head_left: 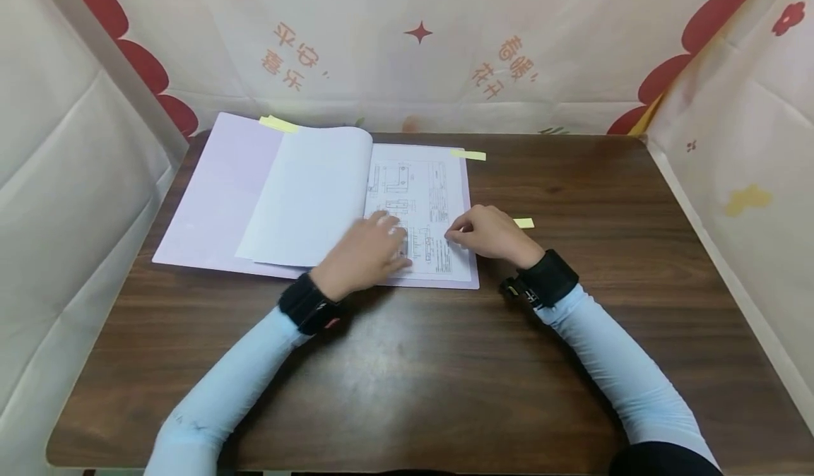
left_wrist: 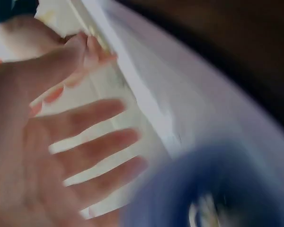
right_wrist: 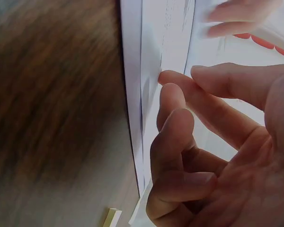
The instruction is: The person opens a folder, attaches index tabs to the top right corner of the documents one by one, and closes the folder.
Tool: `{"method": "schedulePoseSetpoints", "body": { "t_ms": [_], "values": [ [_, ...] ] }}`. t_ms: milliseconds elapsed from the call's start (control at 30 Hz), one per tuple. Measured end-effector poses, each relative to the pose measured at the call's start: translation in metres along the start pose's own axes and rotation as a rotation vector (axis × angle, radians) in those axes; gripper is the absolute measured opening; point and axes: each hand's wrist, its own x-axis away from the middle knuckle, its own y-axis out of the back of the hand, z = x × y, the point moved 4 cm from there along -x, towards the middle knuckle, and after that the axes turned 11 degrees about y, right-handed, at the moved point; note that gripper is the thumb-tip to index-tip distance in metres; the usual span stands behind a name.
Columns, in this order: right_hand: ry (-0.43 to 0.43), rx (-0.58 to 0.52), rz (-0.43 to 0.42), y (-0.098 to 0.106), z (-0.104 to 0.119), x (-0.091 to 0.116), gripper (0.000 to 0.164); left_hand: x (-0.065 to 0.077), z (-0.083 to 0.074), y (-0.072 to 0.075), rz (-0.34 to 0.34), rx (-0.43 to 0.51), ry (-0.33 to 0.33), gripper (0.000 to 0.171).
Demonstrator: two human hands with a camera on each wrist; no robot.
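Observation:
A light purple folder (head_left: 203, 207) lies spread on the table, with a blank white page (head_left: 311, 186) turned to its left side. On the right side is a sheet printed with technical drawings (head_left: 420, 179). Over the lower part of that sheet hovers my left hand (head_left: 362, 253), its fingers spread and blurred, gripping nothing. At the sheet's right edge is my right hand (head_left: 488, 234). In the right wrist view its index fingertip (right_wrist: 168, 77) touches the paper, the thumb stands a little apart, and the other fingers are loosely bent.
Yellow sticky tabs stick out at the folder's top left (head_left: 278, 123), at its upper right (head_left: 469, 155) and beside my right hand (head_left: 524, 222). The brown wooden table (head_left: 394, 384) is bordered by pale printed curtains (head_left: 394, 52) at the back and sides.

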Motion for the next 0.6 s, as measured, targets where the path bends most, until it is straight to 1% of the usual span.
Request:
{"method": "schedulePoseSetpoints", "body": {
  "t_ms": [33, 67, 100, 133, 167, 200, 233, 267, 333, 367, 400, 433, 500, 567, 600],
  "values": [
    [-0.003, -0.001, 0.001, -0.001, 0.000, -0.001, 0.025, 0.007, 0.014, 0.007, -0.065, 0.011, 0.025, 0.045],
    [-0.007, -0.001, 0.002, -0.001, 0.000, -0.001, 0.025, 0.015, 0.032, 0.015, -0.136, 0.021, 0.061, 0.045],
    [-0.012, -0.001, 0.003, -0.002, 0.000, -0.002, 0.025, 0.024, 0.053, 0.022, -0.208, 0.025, 0.109, 0.045],
    [-0.018, 0.000, 0.001, -0.002, -0.001, -0.001, 0.025, 0.033, 0.075, 0.029, -0.266, 0.039, 0.172, 0.047],
    [-0.023, -0.001, -0.001, -0.002, -0.002, -0.001, 0.025, 0.043, 0.098, 0.035, -0.309, 0.057, 0.249, 0.048],
    [-0.024, -0.001, 0.000, -0.002, -0.002, 0.000, 0.025, 0.055, 0.122, 0.040, -0.336, 0.081, 0.341, 0.049],
    [-0.022, -0.001, 0.002, -0.003, -0.002, 0.000, 0.025, 0.067, 0.146, 0.043, -0.342, 0.111, 0.441, 0.052],
    [-0.019, -0.002, 0.003, -0.003, -0.002, 0.000, 0.025, 0.081, 0.169, 0.045, -0.337, 0.134, 0.536, 0.056],
    [-0.010, -0.001, 0.004, -0.003, -0.001, 0.001, 0.025, 0.108, 0.207, 0.044, -0.274, 0.200, 0.710, 0.067],
    [-0.007, -0.001, 0.002, -0.003, 0.000, 0.001, 0.025, 0.120, 0.223, 0.042, -0.237, 0.238, 0.781, 0.073],
    [-0.002, 0.000, 0.000, -0.003, 0.000, 0.001, 0.025, 0.131, 0.236, 0.039, -0.199, 0.280, 0.836, 0.078],
    [0.000, 0.001, -0.002, -0.003, -0.001, 0.001, 0.025, 0.140, 0.247, 0.037, -0.164, 0.322, 0.871, 0.082],
    [0.006, 0.001, -0.001, -0.003, -0.001, 0.001, 0.025, 0.154, 0.261, 0.032, -0.104, 0.400, 0.910, 0.087],
    [0.014, -0.006, 0.006, -0.003, -0.001, 0.002, 0.026, 0.164, 0.268, 0.030, -0.070, 0.462, 0.920, 0.088],
    [0.020, -0.009, 0.012, -0.003, -0.001, 0.002, 0.026, 0.166, 0.269, 0.029, -0.067, 0.489, 0.914, 0.088]
  ]
}}
